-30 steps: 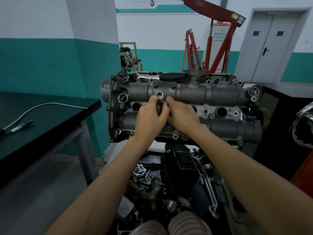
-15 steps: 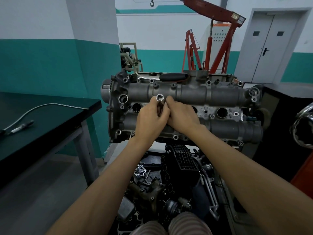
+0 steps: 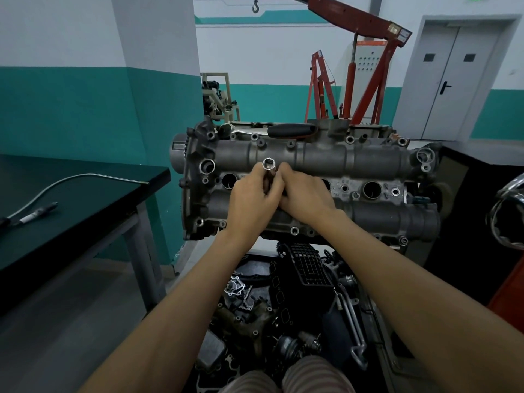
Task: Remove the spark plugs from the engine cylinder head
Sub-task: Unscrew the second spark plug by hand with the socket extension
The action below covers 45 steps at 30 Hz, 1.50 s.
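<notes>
A shiny metal socket (image 3: 268, 165) is gripped by both hands right over the middle of the cylinder head (image 3: 312, 182), its open end pointed up toward the camera. The left hand (image 3: 249, 207) is wrapped around it from the left with fingers curled, and the right hand (image 3: 304, 198) is pressed in against it from the right, fingertips pinched on the same tool, the two hands touching. The lower end of the tool is hidden behind the fingers, so whether a spark plug is seated in it can't be told. Open round plug holes (image 3: 371, 190) are seen in the row between the two long cam covers, one left of the hands and one well to the right. A ratchet with a black handle (image 3: 292, 130) is laid across the far top edge of the engine. A dark green table (image 3: 85, 199) with a thin grey hose (image 3: 71, 181) is off to the left, and loose engine parts (image 3: 283, 307) are piled on the floor below
</notes>
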Motion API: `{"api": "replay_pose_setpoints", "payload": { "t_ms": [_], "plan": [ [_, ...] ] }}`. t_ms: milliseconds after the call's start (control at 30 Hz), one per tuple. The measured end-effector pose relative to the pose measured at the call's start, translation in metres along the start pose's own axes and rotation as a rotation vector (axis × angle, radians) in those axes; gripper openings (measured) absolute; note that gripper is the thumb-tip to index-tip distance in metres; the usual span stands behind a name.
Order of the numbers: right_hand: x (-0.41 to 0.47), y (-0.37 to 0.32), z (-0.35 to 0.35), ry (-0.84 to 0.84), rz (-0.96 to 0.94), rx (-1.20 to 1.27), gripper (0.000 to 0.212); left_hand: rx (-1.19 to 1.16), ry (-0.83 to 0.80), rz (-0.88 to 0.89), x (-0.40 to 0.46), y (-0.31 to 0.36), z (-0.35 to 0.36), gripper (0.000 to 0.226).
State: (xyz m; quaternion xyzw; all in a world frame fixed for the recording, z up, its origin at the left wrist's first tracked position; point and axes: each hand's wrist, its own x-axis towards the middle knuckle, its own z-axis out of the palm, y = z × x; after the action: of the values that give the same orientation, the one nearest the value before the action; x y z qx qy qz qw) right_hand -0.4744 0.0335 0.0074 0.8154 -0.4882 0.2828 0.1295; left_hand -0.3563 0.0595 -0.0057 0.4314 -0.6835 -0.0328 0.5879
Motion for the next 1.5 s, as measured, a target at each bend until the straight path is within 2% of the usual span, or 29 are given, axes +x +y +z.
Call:
{"api": "replay_pose_setpoints", "payload": {
  "t_ms": [167,367,433,633,800,900,1100,1300,1367,1500],
  "plan": [
    [0.0025,0.0007,0.0016,0.009,0.016,-0.054,0.035,0.011,0.038,0.018,0.0050,-0.0013,0.0012,0.042],
    [0.0000,0.0014,0.0023,0.009,-0.015,-0.008,0.019,-0.011,0.024,-0.011,0.0014,-0.0018,0.0030,0.024],
    [-0.0004,0.0011,0.0016,0.015,-0.009,0.010,0.020,0.000,0.012,-0.004,0.0015,-0.0020,0.0027,0.021],
    [0.0023,0.0022,0.0026,0.007,0.032,-0.053,0.029,0.023,0.036,0.043,0.0037,-0.0011,0.0025,0.041],
    [0.0025,0.0023,0.0049,-0.008,0.009,-0.062,0.018,-0.007,0.026,0.022,-0.0004,-0.0015,0.0024,0.030],
    [0.0005,0.0014,0.0036,0.000,-0.013,-0.009,0.021,-0.004,0.025,0.011,-0.0008,-0.0023,0.0024,0.022],
    [0.0017,0.0003,0.0012,-0.029,0.043,-0.066,0.032,0.016,0.029,0.024,0.0033,-0.0024,0.0027,0.045],
    [0.0014,0.0002,0.0015,-0.019,-0.001,-0.062,0.019,-0.006,0.018,0.008,-0.0005,-0.0021,0.0026,0.028],
    [-0.0001,-0.0005,0.0007,-0.009,-0.016,-0.034,0.021,-0.004,0.015,0.011,-0.0010,-0.0028,0.0023,0.021],
    [0.0008,0.0006,0.0022,-0.004,0.019,-0.048,0.025,0.031,0.023,0.015,0.0013,-0.0037,0.0028,0.032]
  ]
}}
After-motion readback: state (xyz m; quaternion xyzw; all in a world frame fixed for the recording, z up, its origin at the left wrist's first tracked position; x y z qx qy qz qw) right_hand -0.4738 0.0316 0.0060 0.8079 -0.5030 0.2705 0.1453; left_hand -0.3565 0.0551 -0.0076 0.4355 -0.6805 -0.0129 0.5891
